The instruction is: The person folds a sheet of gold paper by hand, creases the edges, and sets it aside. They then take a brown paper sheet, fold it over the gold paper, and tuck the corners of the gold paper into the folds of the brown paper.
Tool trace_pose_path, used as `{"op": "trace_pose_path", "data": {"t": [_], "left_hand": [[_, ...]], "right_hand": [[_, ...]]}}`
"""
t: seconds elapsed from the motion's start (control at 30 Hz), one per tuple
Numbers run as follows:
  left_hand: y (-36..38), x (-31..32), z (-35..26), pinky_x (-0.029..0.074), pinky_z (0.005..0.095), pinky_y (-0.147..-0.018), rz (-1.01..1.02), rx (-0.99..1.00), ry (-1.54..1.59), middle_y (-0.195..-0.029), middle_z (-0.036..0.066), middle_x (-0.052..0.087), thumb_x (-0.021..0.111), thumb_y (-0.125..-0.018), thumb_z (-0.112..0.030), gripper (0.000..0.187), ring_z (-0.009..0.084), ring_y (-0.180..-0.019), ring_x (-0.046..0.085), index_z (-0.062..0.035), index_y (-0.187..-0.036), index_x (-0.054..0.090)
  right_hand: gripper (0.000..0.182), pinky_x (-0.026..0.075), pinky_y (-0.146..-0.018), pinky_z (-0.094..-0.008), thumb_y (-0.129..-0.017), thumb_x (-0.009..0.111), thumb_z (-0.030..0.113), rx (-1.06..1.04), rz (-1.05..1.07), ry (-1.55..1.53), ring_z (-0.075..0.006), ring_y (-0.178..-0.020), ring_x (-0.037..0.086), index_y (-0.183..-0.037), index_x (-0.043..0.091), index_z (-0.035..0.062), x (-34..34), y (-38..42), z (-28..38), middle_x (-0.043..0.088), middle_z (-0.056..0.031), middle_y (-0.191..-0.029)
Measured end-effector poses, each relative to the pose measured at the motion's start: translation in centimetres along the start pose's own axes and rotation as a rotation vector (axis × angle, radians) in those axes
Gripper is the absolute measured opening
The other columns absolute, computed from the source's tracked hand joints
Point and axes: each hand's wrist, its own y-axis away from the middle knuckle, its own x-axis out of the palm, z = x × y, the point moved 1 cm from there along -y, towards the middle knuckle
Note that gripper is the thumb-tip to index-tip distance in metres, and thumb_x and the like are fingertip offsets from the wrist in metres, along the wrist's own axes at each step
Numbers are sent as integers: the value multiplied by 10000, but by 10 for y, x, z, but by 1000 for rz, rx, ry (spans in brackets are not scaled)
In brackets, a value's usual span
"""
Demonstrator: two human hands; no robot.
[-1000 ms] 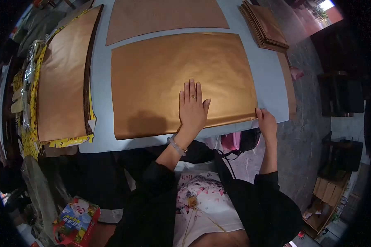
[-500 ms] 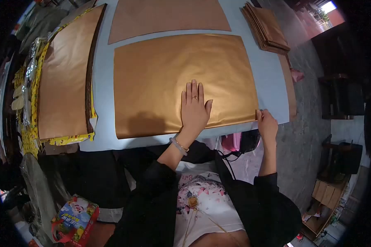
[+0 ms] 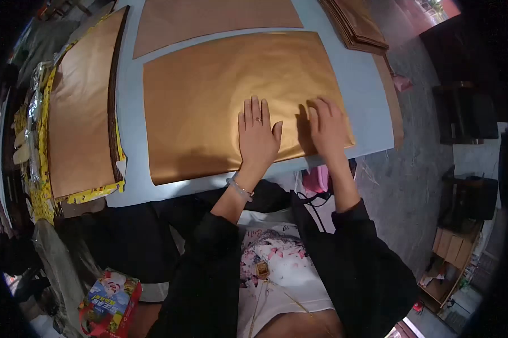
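Observation:
A large gold-brown sheet with a smooth sheen lies flat on the pale blue table top. My left hand rests palm down near the sheet's front edge, fingers straight and thumb out to the side. A ring and a bracelet show on that hand and wrist. To its right, my right hand is over the sheet's front right part, fingers loosely bent with nothing in them. A dark shadow falls on the sheet just left of these fingers. Faint creases run along the front edge near the right corner.
A tall stack of brown sheets on yellow wrapping stands at the left. Beyond the gold-brown sheet lies a duller brown sheet. Folded brown pieces are piled at the back right. A colourful bag sits below at the left.
My right hand has let go of the sheet's front right corner and moved up and left over the sheet. My left hand stays flat on it. The whole view has shifted slightly.

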Motion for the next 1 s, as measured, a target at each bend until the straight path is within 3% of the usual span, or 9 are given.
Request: {"op": "trace_pose_path", "data": {"t": [0.07, 0.17, 0.3, 0.47, 0.6, 0.73, 1.0], "left_hand": [[0, -1, -1, 247, 473, -1087, -14, -11, 15, -1414, 218, 371, 513, -901, -323, 571, 366, -1328, 323, 23, -1344, 413], [3, 8, 3, 197, 456, -1112, 12, 23, -93, -1451, 205, 328, 452, -889, -269, 549, 348, -1368, 262, 34, -1346, 414], [-1, 3, 0, 183, 451, -1118, 54, -12, -11, -1471, 200, 302, 452, -874, -226, 546, 349, -1376, 248, 15, -1362, 405], [0, 1, -2, 264, 482, -1077, -3, -9, -9, -1450, 208, 340, 484, -935, -358, 556, 365, -1339, 328, 4, -1352, 424], [1, 2, 0, 260, 476, -1080, -41, 7, 17, -1443, 204, 347, 484, -931, -373, 573, 368, -1335, 320, 6, -1356, 413], [2, 0, -1, 248, 473, -1086, 3, -17, 26, -1450, 205, 334, 481, -930, -369, 594, 373, -1334, 313, 4, -1380, 377], [1, -4, 0, 224, 490, -1100, -35, -60, 148, -1459, 259, 274, 498, -936, -302, 611, 421, -1360, 247, 41, -1402, 301]], "right_hand": [[349, 380, -982, -434, -917, 511, 240, -148, 62, -62, -297, -1200, 482, -1227, 542, 83, 20, 1, 23, 489, -131, -1323], [469, 193, -1120, -458, -950, 434, 316, -196, 281, -70, -242, -1373, 298, -1359, 436, 88, 41, 9, 41, 365, -104, -1457], [497, 177, -1125, -437, -960, 405, 339, -122, 322, -121, -239, -1384, 278, -1385, 409, 80, 49, 18, 32, 335, -100, -1479], [469, 233, -1105, -437, -960, 418, 330, -100, 273, 55, -243, -1360, 324, -1365, 439, 94, 36, 24, 7, 370, -90, -1460], [477, 210, -1116, -440, -966, 406, 312, 3, 257, 86, -256, -1371, 301, -1395, 405, 105, 20, 29, -27, 352, -84, -1473], [493, 156, -1135, -444, -988, 340, 339, 58, 247, 133, -246, -1393, 258, -1424, 359, 109, 8, 35, -67, 314, -77, -1496], [503, 156, -1126, -470, -983, 350, 326, 45, 261, 151, -250, -1396, 252, -1437, 335, 109, 5, 35, -75, 314, -78, -1495]]}}
